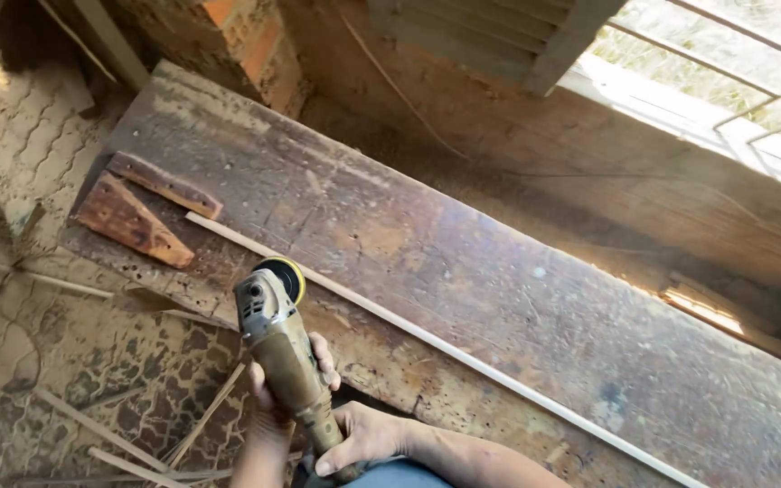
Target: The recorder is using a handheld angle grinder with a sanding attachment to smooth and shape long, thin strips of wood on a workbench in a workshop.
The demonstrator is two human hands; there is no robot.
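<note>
Down at the near edge of the worn wooden workbench [499,271], both hands grip the angle grinder [277,348]. Left hand [268,407] wraps the body from below, right hand [363,438] clenches the rear handle. Its yellow-rimmed sanding disc [284,276] sits just beside a thin pale wood strip [427,339] lying along the bench. Two wedge-shaped offcuts [137,217] rest at the bench's far-left end.

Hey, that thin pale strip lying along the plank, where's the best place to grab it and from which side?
Grip the strip near its middle, pinching its two long edges from above. It lies flat on the plank, thin and long, so a middle hold should keep it from sagging. Both hands, left and right, now hold the grinder.
</note>
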